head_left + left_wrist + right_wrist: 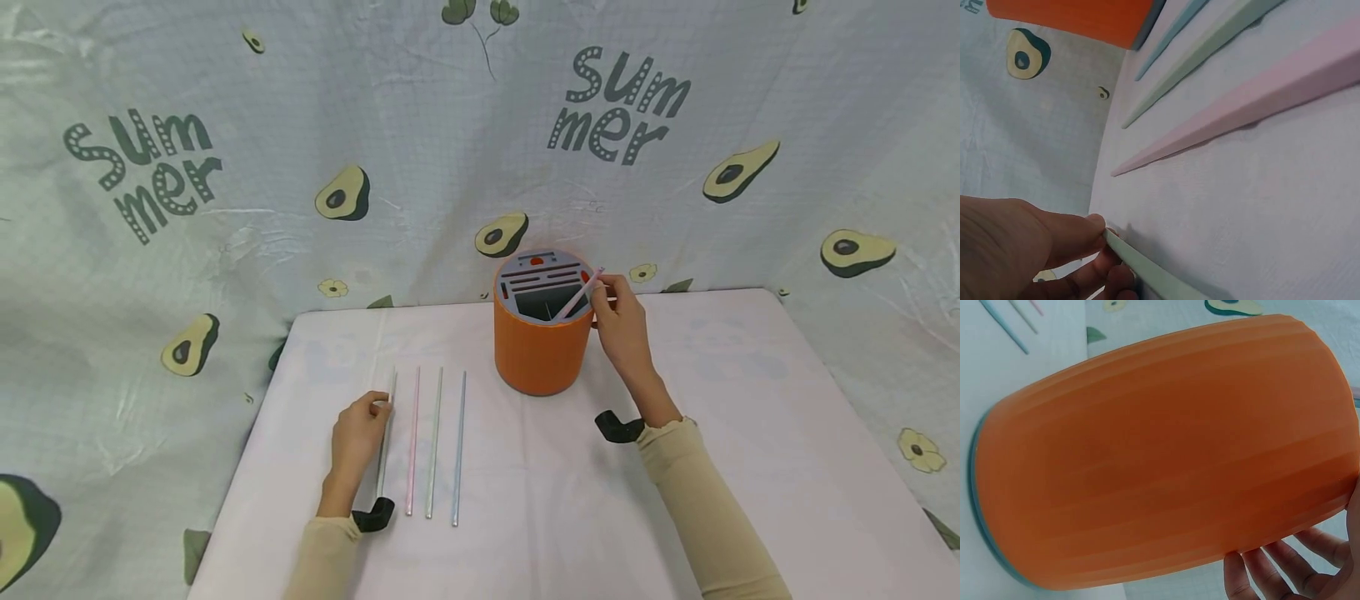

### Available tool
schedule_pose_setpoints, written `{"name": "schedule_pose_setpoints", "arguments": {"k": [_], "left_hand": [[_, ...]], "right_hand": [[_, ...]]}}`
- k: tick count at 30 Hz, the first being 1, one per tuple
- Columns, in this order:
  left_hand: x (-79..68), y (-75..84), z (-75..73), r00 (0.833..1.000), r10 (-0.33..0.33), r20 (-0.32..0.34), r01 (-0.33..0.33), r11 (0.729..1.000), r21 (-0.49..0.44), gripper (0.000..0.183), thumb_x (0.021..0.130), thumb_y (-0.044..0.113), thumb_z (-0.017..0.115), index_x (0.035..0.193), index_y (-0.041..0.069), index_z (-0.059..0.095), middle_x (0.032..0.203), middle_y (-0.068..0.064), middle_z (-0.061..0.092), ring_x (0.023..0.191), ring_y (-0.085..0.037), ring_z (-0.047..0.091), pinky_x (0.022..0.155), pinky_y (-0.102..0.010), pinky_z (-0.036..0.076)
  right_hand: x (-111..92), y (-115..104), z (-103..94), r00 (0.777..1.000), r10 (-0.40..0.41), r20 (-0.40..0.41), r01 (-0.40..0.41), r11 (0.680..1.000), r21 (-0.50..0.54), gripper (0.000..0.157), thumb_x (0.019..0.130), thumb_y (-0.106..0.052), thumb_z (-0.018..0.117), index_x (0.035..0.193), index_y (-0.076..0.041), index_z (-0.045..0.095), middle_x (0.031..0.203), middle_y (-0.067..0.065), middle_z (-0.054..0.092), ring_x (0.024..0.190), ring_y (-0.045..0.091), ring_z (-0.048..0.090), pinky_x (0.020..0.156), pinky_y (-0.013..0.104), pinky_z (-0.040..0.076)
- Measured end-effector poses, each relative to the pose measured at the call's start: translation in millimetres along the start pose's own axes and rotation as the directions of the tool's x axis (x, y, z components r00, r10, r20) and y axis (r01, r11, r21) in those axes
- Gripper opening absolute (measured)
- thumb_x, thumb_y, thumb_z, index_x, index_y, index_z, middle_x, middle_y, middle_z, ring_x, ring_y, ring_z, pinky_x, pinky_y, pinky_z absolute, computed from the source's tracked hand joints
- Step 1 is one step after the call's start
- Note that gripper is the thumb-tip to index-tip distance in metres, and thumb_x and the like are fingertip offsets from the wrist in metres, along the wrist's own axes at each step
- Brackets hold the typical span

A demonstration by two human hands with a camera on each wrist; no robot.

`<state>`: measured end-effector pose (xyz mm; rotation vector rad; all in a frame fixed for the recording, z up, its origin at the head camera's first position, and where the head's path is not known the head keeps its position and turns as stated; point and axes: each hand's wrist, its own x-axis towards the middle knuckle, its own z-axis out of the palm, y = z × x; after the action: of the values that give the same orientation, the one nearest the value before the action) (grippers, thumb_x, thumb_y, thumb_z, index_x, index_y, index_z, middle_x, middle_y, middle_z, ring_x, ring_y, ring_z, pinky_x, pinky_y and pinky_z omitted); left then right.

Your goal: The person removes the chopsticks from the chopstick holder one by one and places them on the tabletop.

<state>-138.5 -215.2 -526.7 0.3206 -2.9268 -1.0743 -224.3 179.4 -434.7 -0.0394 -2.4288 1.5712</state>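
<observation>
My left hand (357,437) pinches the thin end of a pale green chopstick (1150,272) between thumb and fingers, over the left part of the table. Beside it lie a pink chopstick (412,442), another green chopstick (435,442) and a blue chopstick (459,450), roughly parallel. An orange holder (540,358) with a grey slotted top stands upright at the back. At its right rim, my right hand (622,321) holds a pink chopstick (577,296) that slants into the large opening. In the right wrist view, fingertips (1238,569) lie against the holder's side; the chopstick grip is hidden there.
A white cloth covers the table (540,500). Right behind the holder hangs a pale curtain (420,125) printed with avocados and lettering. Black wrist mounts (618,427) sit on both wrists.
</observation>
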Motion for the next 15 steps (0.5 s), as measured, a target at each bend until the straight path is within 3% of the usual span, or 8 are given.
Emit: {"name": "schedule_pose_setpoints", "arguments": {"k": [5, 15], "left_hand": [[1.2, 3.7, 5.2, 1.0, 0.004, 0.0, -0.004, 0.997, 0.083, 0.029, 0.103, 0.023, 0.063, 0.124, 0.006, 0.071, 0.097, -0.01, 0.076, 0.069, -0.019, 0.064, 0.058, -0.032, 0.047], [2.5, 6.7, 12.5, 0.998, 0.019, -0.052, -0.013, 0.994, 0.113, 0.026, 0.1, 0.022, 0.069, 0.12, 0.006, 0.071, 0.089, -0.009, 0.075, 0.061, -0.017, 0.06, 0.053, -0.031, 0.045]], "right_hand": [[0, 1, -0.8, 1.0, -0.003, 0.0, 0.003, 1.0, -0.001, 0.052, 0.111, -0.044, 0.038, 0.143, -0.005, 0.052, 0.13, 0.02, 0.063, 0.101, 0.03, 0.06, 0.094, 0.058, 0.059], [0, 3, 0.1, 1.0, -0.007, 0.002, 0.007, 1.0, 0.001, 0.053, 0.111, -0.046, 0.038, 0.143, -0.006, 0.052, 0.129, 0.019, 0.063, 0.102, 0.03, 0.061, 0.094, 0.057, 0.059]]}}
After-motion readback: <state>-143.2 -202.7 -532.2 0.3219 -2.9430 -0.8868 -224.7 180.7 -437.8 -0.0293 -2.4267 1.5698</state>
